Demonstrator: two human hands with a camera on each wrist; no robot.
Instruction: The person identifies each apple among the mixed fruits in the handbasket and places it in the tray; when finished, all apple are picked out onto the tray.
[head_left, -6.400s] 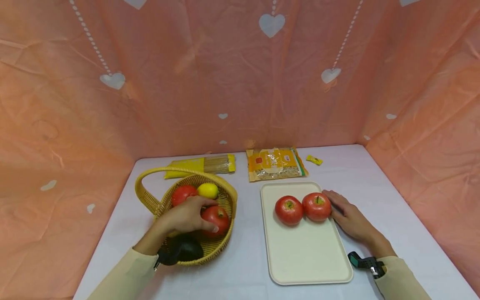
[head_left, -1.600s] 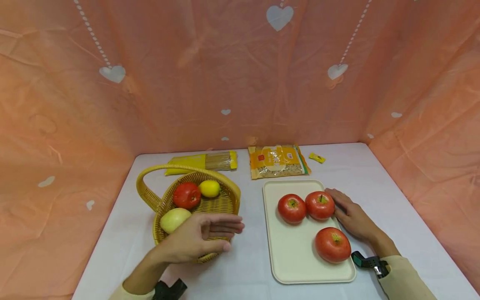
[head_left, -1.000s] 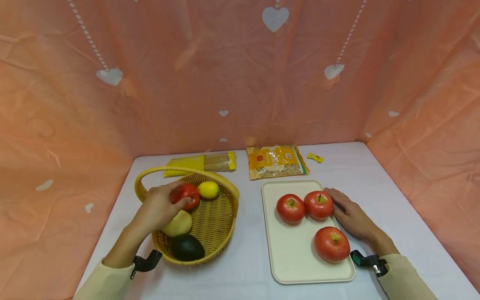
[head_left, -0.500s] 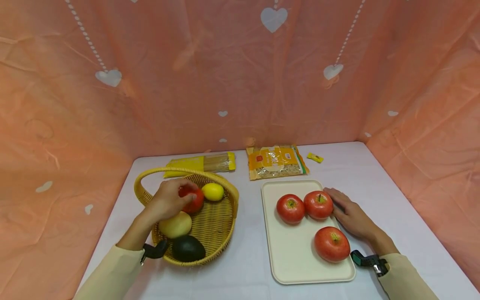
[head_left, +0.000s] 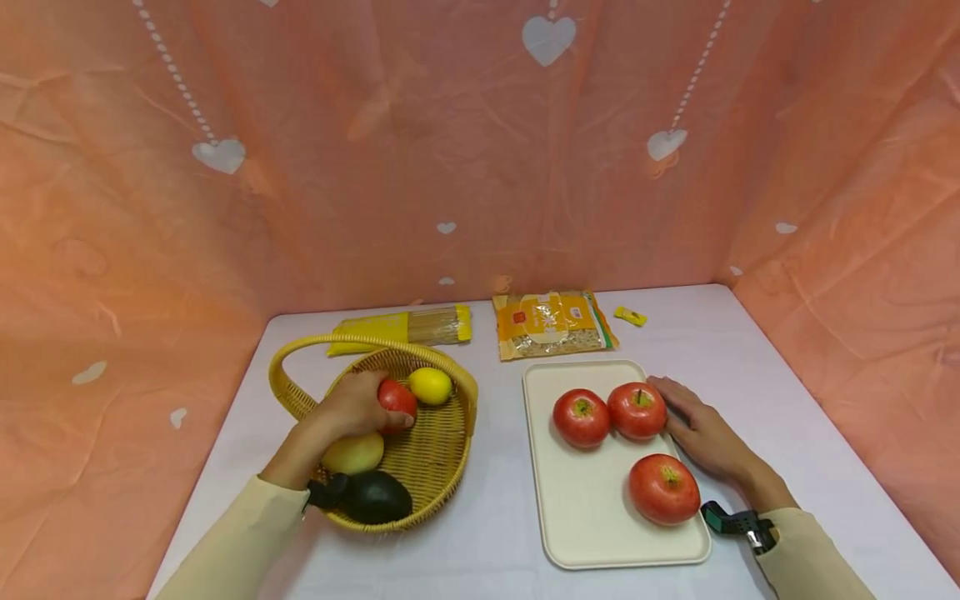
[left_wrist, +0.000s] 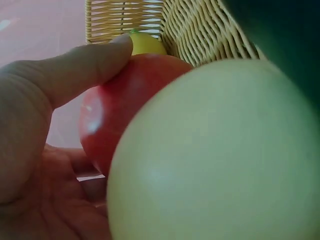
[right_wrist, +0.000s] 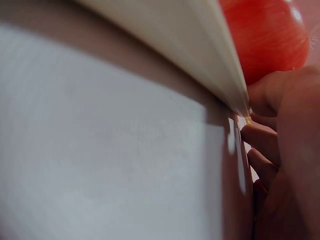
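My left hand (head_left: 354, 405) is inside the wicker basket (head_left: 431, 496), gripping a round red fruit (head_left: 398, 400) with its thumb curled over it. In the left wrist view the smooth, glossy red fruit (left_wrist: 132, 95) sits behind a pale green fruit (left_wrist: 215, 155). A lemon (head_left: 431, 386) lies beside the red fruit, and a dark green avocado (head_left: 378, 497) lies at the near side of the basket. My right hand (head_left: 701, 433) rests at the right edge of the cream tray (head_left: 592, 533), fingers relaxed against its rim beside an apple (head_left: 637, 410).
Two more red apples, a left one (head_left: 581, 418) and a near one (head_left: 663, 489), sit on the tray. Behind lie a yellow noodle packet (head_left: 405, 327), an orange grain bag (head_left: 553, 325) and a small yellow sachet (head_left: 631, 316). The basket's handle (head_left: 367, 338) arches over its far left side.
An apple from the basket now sits on the tray's near right. My left hand has since gripped the red fruit and shifted it rightward, nudging the lemon right. My right hand stays put.
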